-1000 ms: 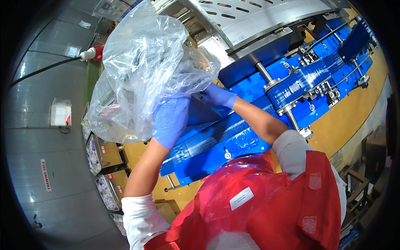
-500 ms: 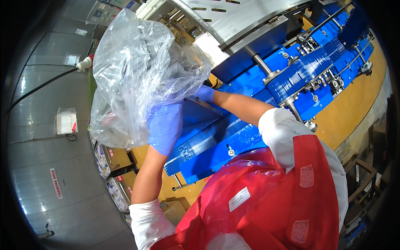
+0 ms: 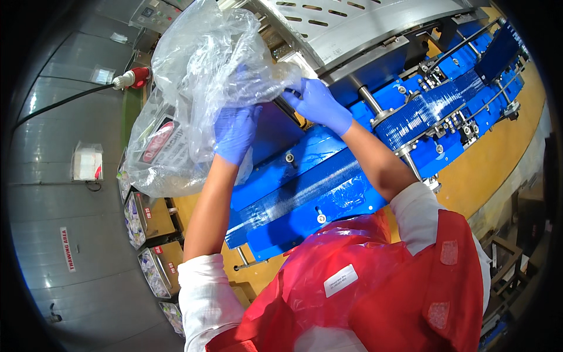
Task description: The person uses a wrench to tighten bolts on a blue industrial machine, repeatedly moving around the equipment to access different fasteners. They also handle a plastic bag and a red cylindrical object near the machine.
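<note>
A large crumpled clear plastic sheet or bag hangs bunched over the left end of a blue conveyor machine. My left hand, in a purple-blue glove, grips its lower right folds, with some fingers behind the film. Farther right, my gloved right hand pinches the gathered right end of the plastic between thumb and fingers. A warning sign in red, black and white shows through the film on the left. Part of the dark metal guard behind the plastic is hidden.
A slotted metal cover stands at the back, above the conveyor. Rollers, rods and brackets line its right stretch. Trays of small packages sit at the left. A red-and-white plug with a black cable hangs by the grey wall.
My right hand has come out from behind the plastic, up and to the right, drawing its end along. The left hand has risen slightly, and the sign now shows through the film.
</note>
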The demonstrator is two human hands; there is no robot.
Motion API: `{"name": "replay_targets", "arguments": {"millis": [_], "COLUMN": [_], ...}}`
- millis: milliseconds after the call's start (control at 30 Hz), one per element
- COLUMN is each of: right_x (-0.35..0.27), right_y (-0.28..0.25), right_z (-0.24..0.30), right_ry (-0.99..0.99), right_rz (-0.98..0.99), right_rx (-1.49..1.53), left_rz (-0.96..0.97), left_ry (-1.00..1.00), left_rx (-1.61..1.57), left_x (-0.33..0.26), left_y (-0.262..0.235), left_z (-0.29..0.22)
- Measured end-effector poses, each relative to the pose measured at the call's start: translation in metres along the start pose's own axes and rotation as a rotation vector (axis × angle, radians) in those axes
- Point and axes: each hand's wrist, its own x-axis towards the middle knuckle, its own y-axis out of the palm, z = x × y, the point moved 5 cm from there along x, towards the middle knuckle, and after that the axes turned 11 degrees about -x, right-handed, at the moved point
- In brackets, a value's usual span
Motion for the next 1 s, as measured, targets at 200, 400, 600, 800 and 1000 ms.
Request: {"name": "replay_targets", "arguments": {"millis": [200, 400, 600, 800, 1000], "right_x": [0.043, 0.064, 0.062, 0.072, 0.067], "right_y": [0.034, 0.052, 0.043, 0.048, 0.045], "right_z": [-0.012, -0.03, -0.029, -0.038, -0.043], "right_ry": [-0.266, -0.4, -0.28, -0.07, -0.117], "right_rz": [0.287, 0.129, 0.272, 0.345, 0.086], "right_rx": [-0.475, -0.237, -0.153, 0.039, -0.024], "left_rz": [0.153, 0.192, 0.067, 0.124, 0.058], "left_ry": [-0.275, -0.31, -0.213, -0.27, -0.208], "left_rx": [0.026, -0.033, -0.015, -0.093, -0.047], "left_x": [0.016, 0.013, 0.004, 0.008, 0.006], "left_y": [0.005, 0.012, 0.015, 0.022, 0.019], "left_z": [0.016, 0.022, 0.024, 0.028, 0.026]}}
